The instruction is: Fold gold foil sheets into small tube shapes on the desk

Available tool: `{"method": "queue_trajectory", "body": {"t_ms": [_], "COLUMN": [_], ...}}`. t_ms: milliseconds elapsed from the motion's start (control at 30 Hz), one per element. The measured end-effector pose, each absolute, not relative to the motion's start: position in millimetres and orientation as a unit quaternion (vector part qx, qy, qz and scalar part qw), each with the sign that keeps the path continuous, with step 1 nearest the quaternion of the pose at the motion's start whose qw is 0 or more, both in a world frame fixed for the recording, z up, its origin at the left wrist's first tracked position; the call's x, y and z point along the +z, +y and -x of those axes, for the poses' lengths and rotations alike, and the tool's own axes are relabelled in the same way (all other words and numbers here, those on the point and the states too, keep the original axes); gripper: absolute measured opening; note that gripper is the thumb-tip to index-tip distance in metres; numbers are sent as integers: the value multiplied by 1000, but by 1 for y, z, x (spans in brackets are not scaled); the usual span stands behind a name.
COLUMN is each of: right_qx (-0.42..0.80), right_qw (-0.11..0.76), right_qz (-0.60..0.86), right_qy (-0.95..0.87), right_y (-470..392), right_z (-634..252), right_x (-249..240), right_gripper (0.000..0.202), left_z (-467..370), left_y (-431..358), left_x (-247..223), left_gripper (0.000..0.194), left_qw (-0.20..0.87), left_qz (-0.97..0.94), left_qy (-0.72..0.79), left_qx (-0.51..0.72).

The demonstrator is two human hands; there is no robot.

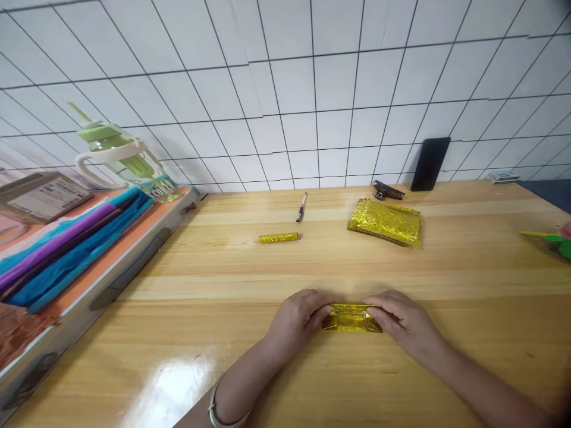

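A sheet of gold foil paper (351, 322), partly folded, lies on the wooden table in front of me. My left hand (298, 321) pinches its left end, with the thumb on top. At the right end my right hand (400, 321) grips it the same way. The sheet's far edge is folded over, and its end corners are turned in. Beyond my hands lies a thin rolled tube of gold foil paper (278, 238). A stack of gold foil sheets (386, 221) sits farther back on the right.
A pen (302, 207) and a dark hair clip (388, 191) lie toward the back. A black phone (430, 164) leans on the tiled wall. At left, a box lid (134, 252) carries coloured crepe paper (66, 249), a green-lidded bottle (127, 154) and a cardboard box (42, 196).
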State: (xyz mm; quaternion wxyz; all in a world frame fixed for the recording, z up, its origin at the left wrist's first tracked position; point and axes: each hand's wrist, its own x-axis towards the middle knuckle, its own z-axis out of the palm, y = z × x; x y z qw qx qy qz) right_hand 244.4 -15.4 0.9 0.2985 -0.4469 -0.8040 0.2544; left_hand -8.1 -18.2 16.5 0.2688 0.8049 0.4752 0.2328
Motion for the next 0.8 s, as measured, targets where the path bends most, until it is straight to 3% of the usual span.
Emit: {"method": "queue_trajectory", "body": {"t_ms": [800], "right_qx": [236], "right_qw": [276], "right_qz": [463], "right_qy": [-808], "right_y": [-15], "right_z": [-239], "right_x": [2], "right_gripper": [11], "left_z": [3], "left_y": [-19], "left_x": [14], "left_gripper": [16], "left_qw": [209], "left_qz": [-821], "left_qy": [489], "left_qx": [210]}}
